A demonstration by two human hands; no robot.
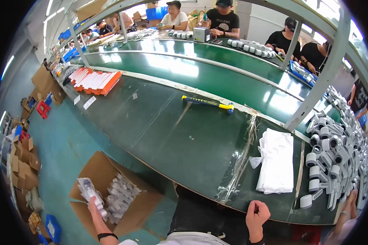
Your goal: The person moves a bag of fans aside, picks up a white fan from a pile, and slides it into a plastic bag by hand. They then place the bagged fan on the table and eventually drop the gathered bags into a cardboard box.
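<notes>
My left hand (94, 207) is down at the open cardboard box (145, 206) on the left. Its fingers are closed round a white part in a clear plastic bag (87, 188). More bagged white parts (121, 195) lie inside the box, below and beside that hand. My right hand (257, 218) is curled into a loose fist by the table's near edge, and nothing shows in it. Beyond it lies a stack of white plastic bags (276, 163). Right of the stack, white camera-like housings with short arms (324, 143) are heaped.
A yellow and blue hammer (207, 103) lies on the dark green table (171, 134). Orange and white flat cartons (95, 80) sit at its far left. A metal post (323, 69) rises beyond the bags. Co-workers sit across the green conveyor (163, 61); another person's arm (342, 218) reaches in at right.
</notes>
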